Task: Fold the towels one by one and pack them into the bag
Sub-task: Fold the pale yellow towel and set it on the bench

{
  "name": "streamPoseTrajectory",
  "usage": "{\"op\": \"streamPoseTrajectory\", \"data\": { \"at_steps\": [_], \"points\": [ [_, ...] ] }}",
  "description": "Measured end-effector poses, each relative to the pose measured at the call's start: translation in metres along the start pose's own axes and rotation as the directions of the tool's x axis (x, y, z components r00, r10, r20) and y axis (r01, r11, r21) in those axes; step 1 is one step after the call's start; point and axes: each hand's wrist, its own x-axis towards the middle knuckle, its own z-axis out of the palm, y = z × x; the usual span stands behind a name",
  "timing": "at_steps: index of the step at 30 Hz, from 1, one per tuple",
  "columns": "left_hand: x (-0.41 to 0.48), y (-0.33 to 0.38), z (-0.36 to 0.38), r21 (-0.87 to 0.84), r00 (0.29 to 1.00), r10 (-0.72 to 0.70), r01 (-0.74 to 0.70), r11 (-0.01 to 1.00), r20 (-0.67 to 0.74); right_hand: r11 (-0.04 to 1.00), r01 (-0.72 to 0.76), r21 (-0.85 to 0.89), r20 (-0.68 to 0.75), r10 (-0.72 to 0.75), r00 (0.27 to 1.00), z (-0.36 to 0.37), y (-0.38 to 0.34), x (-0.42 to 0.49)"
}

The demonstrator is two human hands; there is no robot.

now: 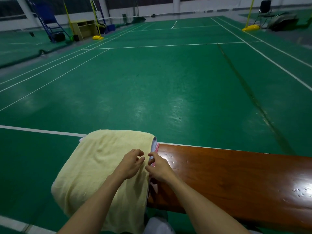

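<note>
At lower centre, the yellow towel (94,166) is pinched at its right edge by the right hand (160,169), the left hand (130,163) loosely curled, empty, beside it.

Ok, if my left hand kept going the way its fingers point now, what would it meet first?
Probably your right hand: the left hand points at its fingertips, just ahead at the edge of the yellow towel; depth is unclear.

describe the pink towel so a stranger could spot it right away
Find the long brown wooden bench on the green court. Its left end is covered by a big pale yellow towel. The pink towel is the thin bright strip at that towel's right edge, by the right hand, under a whitish layer.
</note>
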Motion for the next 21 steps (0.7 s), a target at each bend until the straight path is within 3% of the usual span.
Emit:
{"op": "streamPoseTrajectory", "data": {
  "at_steps": [9, 17, 21],
  "points": [
    [0.003, -0.002, -0.001, -0.004, 1.0, 0.015, -0.015, 1.0, -0.001, 0.996, 0.083, -0.023, 0.017, -0.083, 0.996, -0.002, -0.002, 0.001],
    [0.007, -0.003, -0.006, 0.004, 1.0, 0.025, -0.025, 1.0, -0.001, 0.935, -0.094, 0.342, 0.087, 0.068, 0.994, -0.001, -0.004, 0.012],
    [0.007, -0.003, -0.006, 0.004, 1.0, 0.03, -0.03, 1.0, -0.003, 0.882, -0.166, 0.441, 0.125, 0.123, 0.984, -0.003, -0.007, 0.014]
  ]
}}
